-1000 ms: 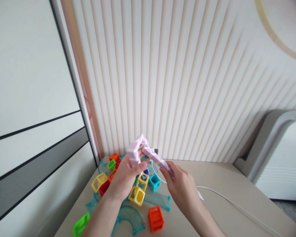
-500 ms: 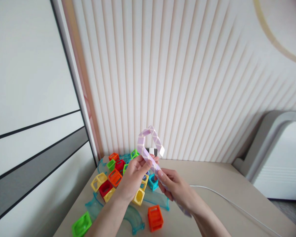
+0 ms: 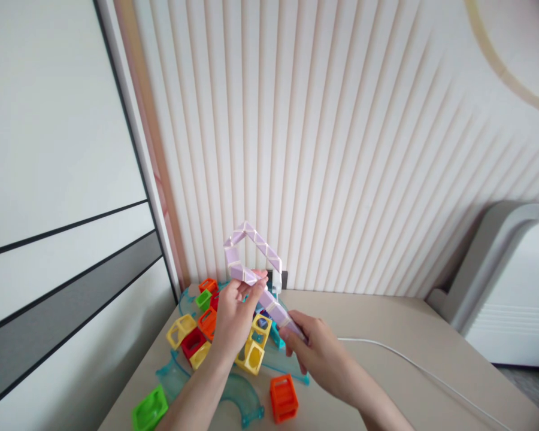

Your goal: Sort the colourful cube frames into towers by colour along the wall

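Note:
A lilac and white snake puzzle (image 3: 275,309) is held up over the table in both hands. Its far end bends round into an open loop, while the near part runs straight down to the right. My left hand (image 3: 236,311) is closed on the puzzle where the loop meets the straight part, thumb on top. My right hand (image 3: 317,347) grips the straight part lower down, its fingers wrapped round it; the puzzle's near end is hidden in that hand.
Several coloured hollow blocks, such as an orange block (image 3: 284,397) and a green block (image 3: 150,409), lie on the table (image 3: 377,314) with clear blue track pieces (image 3: 245,398). A white cable (image 3: 399,353) runs right. A ribbed wall (image 3: 296,149) stands behind.
The puzzle's loop has moved left and looks wider. My left hand has shifted slightly left, and more of the straight part shows between my hands.

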The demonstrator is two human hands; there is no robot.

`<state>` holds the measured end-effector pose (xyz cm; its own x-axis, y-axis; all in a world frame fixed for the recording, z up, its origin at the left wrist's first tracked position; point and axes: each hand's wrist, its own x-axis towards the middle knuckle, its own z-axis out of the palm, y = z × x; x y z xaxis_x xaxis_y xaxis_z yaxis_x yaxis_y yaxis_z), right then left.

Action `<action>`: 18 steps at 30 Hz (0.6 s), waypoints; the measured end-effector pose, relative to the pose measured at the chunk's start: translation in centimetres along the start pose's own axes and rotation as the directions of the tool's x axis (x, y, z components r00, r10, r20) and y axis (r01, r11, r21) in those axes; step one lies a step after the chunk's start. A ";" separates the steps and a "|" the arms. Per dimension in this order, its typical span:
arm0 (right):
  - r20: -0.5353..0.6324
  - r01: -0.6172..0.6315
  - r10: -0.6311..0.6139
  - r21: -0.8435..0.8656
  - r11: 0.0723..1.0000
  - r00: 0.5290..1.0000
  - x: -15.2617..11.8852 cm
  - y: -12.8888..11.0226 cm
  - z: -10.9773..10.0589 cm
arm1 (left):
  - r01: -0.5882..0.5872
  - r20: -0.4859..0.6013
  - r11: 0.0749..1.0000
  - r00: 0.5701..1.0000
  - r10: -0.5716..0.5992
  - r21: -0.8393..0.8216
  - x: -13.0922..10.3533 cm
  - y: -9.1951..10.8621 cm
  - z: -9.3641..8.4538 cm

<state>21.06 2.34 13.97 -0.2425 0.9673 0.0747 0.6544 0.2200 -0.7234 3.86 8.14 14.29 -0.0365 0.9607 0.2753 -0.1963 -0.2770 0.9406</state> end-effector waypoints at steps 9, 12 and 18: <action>-0.254 -0.085 -0.008 -0.354 0.931 0.967 -0.3 -0.4 0.4 | -0.060 0.100 0.965 0.994 0.035 0.256 0.2 0.3 -0.4; -0.214 0.006 -0.029 -0.108 0.994 0.976 -0.2 -0.5 0.5 | 0.122 0.222 0.992 0.968 -0.116 -0.014 -0.2 0.2 0.0; 0.337 -0.125 -0.116 0.614 0.780 0.934 -0.1 0.3 -0.1 | 0.276 0.291 0.891 0.941 -0.174 -0.361 -0.8 0.5 0.2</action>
<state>21.30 2.33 13.82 -0.5441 0.8354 -0.0778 0.1010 -0.0269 -0.9945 4.04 7.22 14.55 0.2847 0.9463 0.1533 -0.5389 0.0258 0.8420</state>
